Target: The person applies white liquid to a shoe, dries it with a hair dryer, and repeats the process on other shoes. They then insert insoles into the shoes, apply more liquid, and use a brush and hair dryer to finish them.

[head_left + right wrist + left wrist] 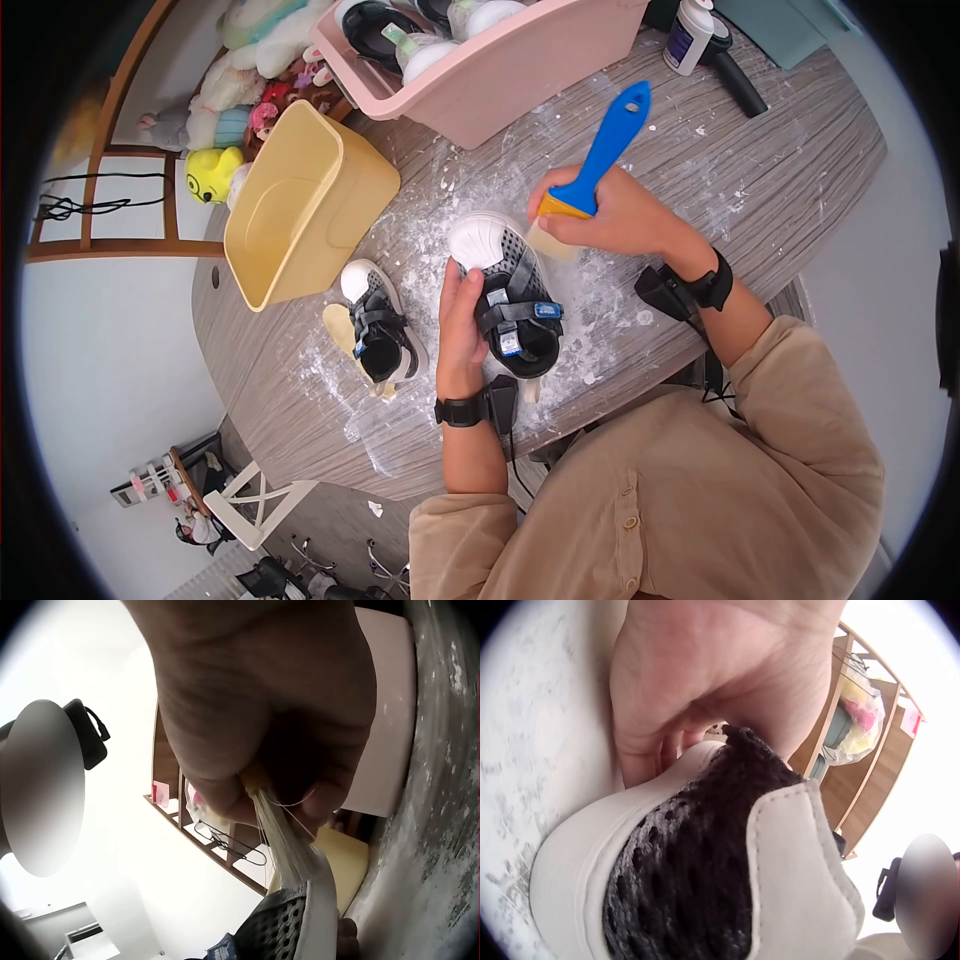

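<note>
"Blue brush (614, 135), grey shoe (520, 312): which way does each point?"

"The shoe's toe faces away from the person (690, 480), slightly left, heel nearest them; that line is its long axis. The brush slants, handle end away and to the right, bristles (552, 243) back toward the left."

"And where is the shoe?"

"Over the white-smeared tabletop (720, 185), right of a second shoe (377, 305) lying nearly parallel. I can't tell whether its sole rests there."

"What about the hands?"

"The left hand (462, 325) grips the shoe's left side, thumb at the collar. The right hand (615, 215) is closed round the brush."

"Do the bristles touch?"

"Yes, they press against the shoe's right side, near the toe."
</note>
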Action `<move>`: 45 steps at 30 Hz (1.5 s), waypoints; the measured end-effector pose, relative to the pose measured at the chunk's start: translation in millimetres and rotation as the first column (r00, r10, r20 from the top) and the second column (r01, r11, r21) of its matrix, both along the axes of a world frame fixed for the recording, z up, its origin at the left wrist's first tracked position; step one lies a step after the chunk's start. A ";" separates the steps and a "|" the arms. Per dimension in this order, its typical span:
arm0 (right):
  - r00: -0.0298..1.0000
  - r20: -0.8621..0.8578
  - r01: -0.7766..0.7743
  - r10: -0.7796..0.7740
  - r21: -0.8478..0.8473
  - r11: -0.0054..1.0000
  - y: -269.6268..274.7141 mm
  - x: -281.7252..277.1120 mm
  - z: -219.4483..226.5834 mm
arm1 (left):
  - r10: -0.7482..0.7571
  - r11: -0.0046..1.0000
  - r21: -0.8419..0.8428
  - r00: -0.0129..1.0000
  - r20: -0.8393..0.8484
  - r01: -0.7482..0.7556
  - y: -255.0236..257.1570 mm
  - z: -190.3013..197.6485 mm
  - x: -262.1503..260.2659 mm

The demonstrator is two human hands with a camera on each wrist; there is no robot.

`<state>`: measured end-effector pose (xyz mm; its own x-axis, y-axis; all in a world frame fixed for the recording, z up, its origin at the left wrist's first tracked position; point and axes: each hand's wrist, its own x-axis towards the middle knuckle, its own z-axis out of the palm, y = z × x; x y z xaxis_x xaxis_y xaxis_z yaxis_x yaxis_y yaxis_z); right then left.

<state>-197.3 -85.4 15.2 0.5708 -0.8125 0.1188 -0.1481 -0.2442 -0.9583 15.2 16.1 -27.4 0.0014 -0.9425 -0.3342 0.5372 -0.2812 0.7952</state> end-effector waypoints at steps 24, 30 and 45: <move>0.999 -0.013 -0.039 0.039 0.035 0.999 4.3 -0.8 14.0 | 0.005 1.000 -0.013 1.000 0.003 -0.005 -0.5 -4.2 0.9; 0.998 -0.009 -0.065 0.065 -0.053 0.996 4.3 2.5 4.8 | 0.033 0.999 -0.012 0.999 -0.003 -0.033 -0.9 0.2 -1.6; 0.987 -0.048 -0.153 0.154 0.004 0.988 3.2 -1.8 10.6 | 0.094 0.992 0.082 0.995 -0.015 -0.092 0.1 -0.4 1.6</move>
<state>-199.2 -82.1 25.7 0.6937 -0.7148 0.0881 -0.1548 -0.2674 -0.9511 16.8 16.2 -27.8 0.0808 -0.9082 -0.4107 0.5788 -0.2928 0.7611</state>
